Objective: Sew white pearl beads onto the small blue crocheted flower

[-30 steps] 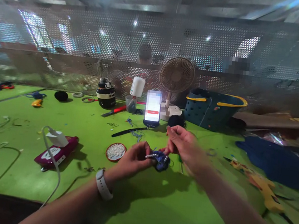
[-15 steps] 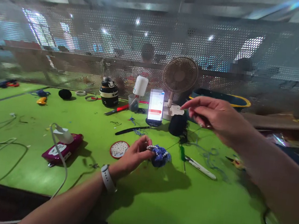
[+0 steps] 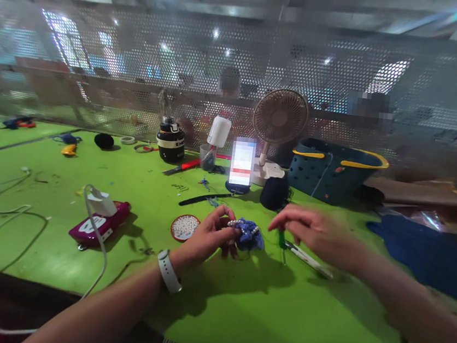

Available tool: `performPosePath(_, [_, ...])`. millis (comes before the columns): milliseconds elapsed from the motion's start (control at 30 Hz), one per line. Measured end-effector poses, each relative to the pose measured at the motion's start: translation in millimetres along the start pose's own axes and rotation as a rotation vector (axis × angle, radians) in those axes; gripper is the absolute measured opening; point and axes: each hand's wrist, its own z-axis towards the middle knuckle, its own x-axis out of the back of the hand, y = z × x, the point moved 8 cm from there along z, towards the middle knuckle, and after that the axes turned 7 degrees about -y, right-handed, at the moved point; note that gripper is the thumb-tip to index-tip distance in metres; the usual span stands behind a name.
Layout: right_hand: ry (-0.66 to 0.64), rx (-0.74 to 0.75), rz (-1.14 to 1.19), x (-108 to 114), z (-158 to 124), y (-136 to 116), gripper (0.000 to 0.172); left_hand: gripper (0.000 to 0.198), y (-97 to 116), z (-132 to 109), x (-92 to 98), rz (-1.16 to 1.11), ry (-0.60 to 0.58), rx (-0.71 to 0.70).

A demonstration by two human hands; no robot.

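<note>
My left hand (image 3: 211,233) pinches a small blue crocheted piece (image 3: 250,235) with a string of white pearl beads along its top. The piece is held just above the green table, beside a red-rimmed dish of white beads (image 3: 185,227). My right hand (image 3: 312,230) is to the right of the piece, slightly blurred, its fingers bent and drawn together. What they pinch, if anything, is too small to make out. Under and beside it lie a green-handled hook (image 3: 281,240) and a white pen-like tool (image 3: 308,259). A dark yarn ball (image 3: 274,193) sits behind it.
A lit phone (image 3: 241,162) stands upright before a fan (image 3: 280,117). At the back are a dark blue basket (image 3: 314,173) and a black jar (image 3: 170,143). To the left, a white cable runs over a maroon power bank (image 3: 118,215). Blue cloth (image 3: 421,254) lies right.
My right hand has come down and nearer the table, from beside the basket to above the green-handled hook. My left hand keeps the crocheted piece in nearly the same place. The view has shifted slightly.
</note>
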Motion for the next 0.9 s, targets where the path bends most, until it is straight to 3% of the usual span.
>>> performPosePath(133, [-0.113, -0.125, 0.128, -64, -14, 14, 0.022, 0.035, -2, 1, 3.2, 0.019, 0.014, -0.012])
performPosePath(267, [-0.058, -0.164, 0.28, -89, -16, 10, 0.033, 0.036, 0, 1, 2.5, 0.026, 0.012, -0.04])
performPosePath(367, [-0.108, -0.207, 0.412, -98, -16, 5, 0.028, 0.035, 5, 0, 0.6, 0.041, 0.011, -0.082])
performPosePath(500, [-0.093, -0.258, 0.399, -81, -23, 1, 0.027, 0.029, 8, -1, -4.1, 0.121, -0.036, -0.098])
performPosePath(733, [-0.063, -0.181, 0.217, -38, -37, -20, 0.029, 0.03, 8, -1, -8.1, 0.213, -0.105, -0.118])
performPosePath(800, [-0.11, -0.158, 0.184, -28, -37, -29, 0.028, 0.029, 9, -1, -9.9, 0.211, -0.124, -0.124])
performPosePath(900, [-0.297, -0.105, 0.144, -21, -35, -43, 0.029, 0.029, 9, -1, -10.2, 0.212, -0.127, -0.122])
